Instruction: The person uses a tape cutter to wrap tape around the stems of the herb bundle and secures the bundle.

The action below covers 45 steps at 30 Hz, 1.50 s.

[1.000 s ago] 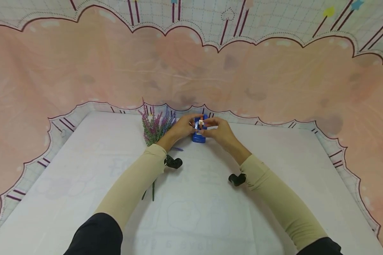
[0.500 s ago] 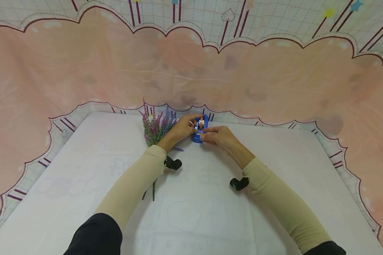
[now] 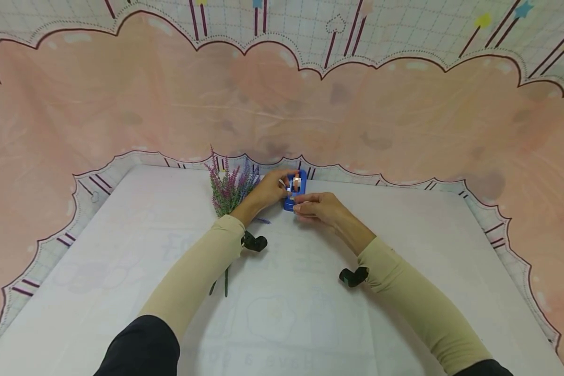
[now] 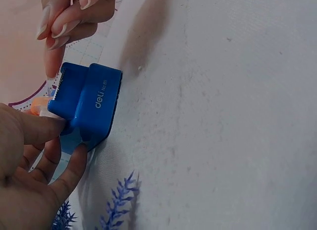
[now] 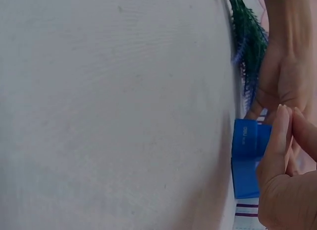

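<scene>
A blue tape dispenser (image 3: 289,205) stands near the far edge of the white table. My left hand (image 3: 269,189) grips its side; in the left wrist view the thumb lies over the dispenser (image 4: 101,103) and the other fingers reach below. The roll inside looks orange-brown. In front of the toothed cutter, my right hand (image 3: 326,209) holds thumb and forefinger pinched together. The right wrist view shows these fingertips (image 5: 283,116) close beside the dispenser (image 5: 245,141). They appear to pinch the end of the tape, which is too clear to make out.
Artificial lavender sprigs (image 3: 230,190) in purple and blue lie left of the dispenser, partly under the left forearm. Their green stems (image 3: 226,282) point toward me. A patterned orange-and-white cloth (image 3: 338,115) rises behind the white table (image 3: 427,245). Black camera mounts sit on both wrists.
My right hand has moved from the tape roll toward me and slightly down, to the cutter end. The left hand keeps its grip, and the dispenser has barely shifted.
</scene>
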Tool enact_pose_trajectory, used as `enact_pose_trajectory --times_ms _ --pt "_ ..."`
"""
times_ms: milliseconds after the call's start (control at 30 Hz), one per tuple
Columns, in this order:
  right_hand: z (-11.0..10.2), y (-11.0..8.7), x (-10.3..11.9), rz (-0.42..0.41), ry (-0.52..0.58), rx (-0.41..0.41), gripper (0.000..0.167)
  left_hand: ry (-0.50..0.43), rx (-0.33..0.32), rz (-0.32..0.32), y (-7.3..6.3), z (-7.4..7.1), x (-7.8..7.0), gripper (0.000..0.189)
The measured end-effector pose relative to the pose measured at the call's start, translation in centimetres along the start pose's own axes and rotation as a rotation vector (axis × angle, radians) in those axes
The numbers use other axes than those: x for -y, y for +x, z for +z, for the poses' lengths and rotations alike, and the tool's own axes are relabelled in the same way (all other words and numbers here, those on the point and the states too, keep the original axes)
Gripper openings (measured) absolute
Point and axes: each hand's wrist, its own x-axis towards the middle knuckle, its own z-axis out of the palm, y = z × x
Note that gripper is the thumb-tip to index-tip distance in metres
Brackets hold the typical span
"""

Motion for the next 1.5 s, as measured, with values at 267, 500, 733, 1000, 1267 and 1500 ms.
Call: enact_pose_trajectory --times_ms 267,500,733,1000,1267,1500 --pt "-0.1 -0.1 -0.8 0.002 0.022 0.032 0.04 0.013 -0.005 -0.003 0.0 0.0 0.0 0.069" --pt "0.2 -0.5 -1.1 0.023 0.031 0.037 0.04 0.012 0.0 -0.022 -0.2 0.0 -0.1 0.069" --pt "0.5 -0.9 -1.3 0.026 0.038 0.046 0.039 0.014 -0.001 -0.021 -0.2 0.1 -0.1 0.069" --pt "0.8 -1.2 -1.9 0.029 0.007 0.081 0.041 0.022 0.004 -0.003 -0.3 0.0 -0.1 0.069" --pt "0.9 -1.4 -2.2 0.054 0.029 0.073 0.038 0.034 0.008 0.01 -0.4 0.0 -0.1 0.068" --pt "1.2 -1.9 -2.2 0.062 0.018 0.101 0.039 0.051 0.002 -0.001 -0.3 0.0 -0.1 0.068"
